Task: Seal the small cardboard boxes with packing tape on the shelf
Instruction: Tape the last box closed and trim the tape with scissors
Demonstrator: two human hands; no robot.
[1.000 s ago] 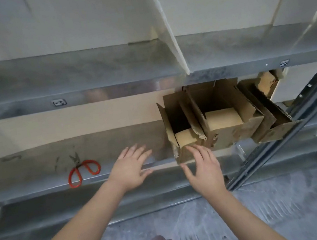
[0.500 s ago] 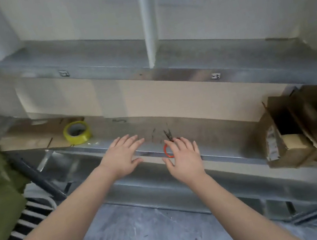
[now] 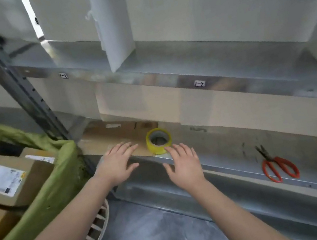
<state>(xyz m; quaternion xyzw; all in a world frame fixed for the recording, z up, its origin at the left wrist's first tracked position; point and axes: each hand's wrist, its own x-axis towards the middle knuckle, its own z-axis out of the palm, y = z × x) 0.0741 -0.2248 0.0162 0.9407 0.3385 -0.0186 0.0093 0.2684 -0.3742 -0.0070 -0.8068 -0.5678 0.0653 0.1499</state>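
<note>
A roll of yellow packing tape (image 3: 158, 141) lies flat on the metal shelf (image 3: 232, 149), partly on flattened cardboard (image 3: 109, 137). My right hand (image 3: 183, 166) hovers just in front of the roll, fingers spread and straight, fingertips close to its near edge; contact is unclear. My left hand (image 3: 118, 163) is spread open over the shelf's front edge, left of the roll, holding nothing. The small cardboard boxes are out of view.
Red-handled scissors (image 3: 275, 162) lie on the shelf to the right. A green-lined bin (image 3: 46, 194) with labelled cartons (image 3: 6, 184) stands at the left beside a metal upright (image 3: 10, 78). A white slatted basket (image 3: 94, 230) sits below. White dividers stand on the upper shelf.
The view has swung left: the open boxes have left the frame and the scissors now lie far right. Both hands have moved left along the shelf to the tape roll.
</note>
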